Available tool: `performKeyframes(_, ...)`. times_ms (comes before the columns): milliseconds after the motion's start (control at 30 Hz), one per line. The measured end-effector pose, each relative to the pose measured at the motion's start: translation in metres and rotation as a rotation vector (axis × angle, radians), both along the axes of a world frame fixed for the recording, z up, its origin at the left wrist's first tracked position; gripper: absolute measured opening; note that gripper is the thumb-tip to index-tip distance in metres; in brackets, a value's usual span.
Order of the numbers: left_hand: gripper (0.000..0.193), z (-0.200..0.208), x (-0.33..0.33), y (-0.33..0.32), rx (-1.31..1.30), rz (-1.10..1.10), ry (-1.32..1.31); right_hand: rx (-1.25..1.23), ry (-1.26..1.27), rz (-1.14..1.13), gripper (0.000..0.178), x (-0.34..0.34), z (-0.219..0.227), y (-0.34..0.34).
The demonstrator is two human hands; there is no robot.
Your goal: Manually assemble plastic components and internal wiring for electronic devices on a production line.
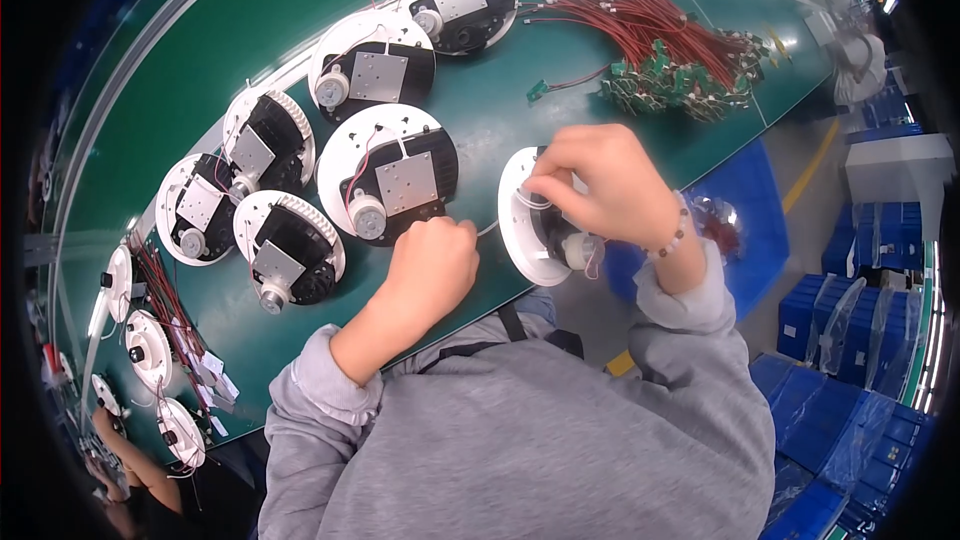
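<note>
At the table's near edge a white round motor unit (517, 222) stands tilted on its side, its black middle and small motor (580, 251) facing right. My right hand (610, 185) bends over its upper rim with thumb and forefinger pinched on a thin white wire (537, 205). My left hand (432, 265) is closed just left of the unit. A short piece of white wire runs from the unit to this fist, which seems to grip its end; the fingertips are hidden. Right behind my left hand lies another round motor unit (407, 183) with a metal plate.
Several similar units, such as one round motor unit (375, 70), lie left and behind. Red wires with green connectors (680, 65) are heaped at the far right. More red wires (180, 325) and white discs (150, 350) lie left, near a co-worker's arm (140, 465). A blue bin (745, 200) stands right.
</note>
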State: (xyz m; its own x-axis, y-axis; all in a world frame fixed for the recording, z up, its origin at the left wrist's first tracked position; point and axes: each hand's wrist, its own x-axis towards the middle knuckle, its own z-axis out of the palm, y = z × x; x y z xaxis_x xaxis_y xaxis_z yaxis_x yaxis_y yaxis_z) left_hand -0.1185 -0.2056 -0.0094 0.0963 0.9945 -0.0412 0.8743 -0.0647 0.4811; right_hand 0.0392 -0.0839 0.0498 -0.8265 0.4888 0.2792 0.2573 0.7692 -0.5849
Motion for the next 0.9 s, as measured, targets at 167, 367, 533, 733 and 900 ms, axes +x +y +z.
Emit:
performKeyframes(167,0.007,0.002,-0.006,0.001,0.034,0.009,0.031,-0.091,-0.062,0.024,0.008,-0.003,-0.008,0.004)
performKeyframes(367,0.012,0.004,-0.006,0.006,0.012,0.055,-0.072,-0.054,-0.085,-0.041,0.006,0.0,-0.015,0.0)
performKeyframes(533,0.02,0.005,0.003,0.015,0.093,0.097,-0.312,0.008,-0.053,-0.011,0.018,0.001,-0.015,-0.018)
performKeyframes(733,0.021,0.001,0.004,0.02,-0.024,0.075,-0.768,0.072,-0.002,0.019,0.018,-0.001,0.002,-0.019)
performKeyframes(900,0.022,-0.022,0.01,0.025,-0.013,0.156,-0.972,-0.101,0.027,0.027,0.014,0.0,-0.013,-0.008)
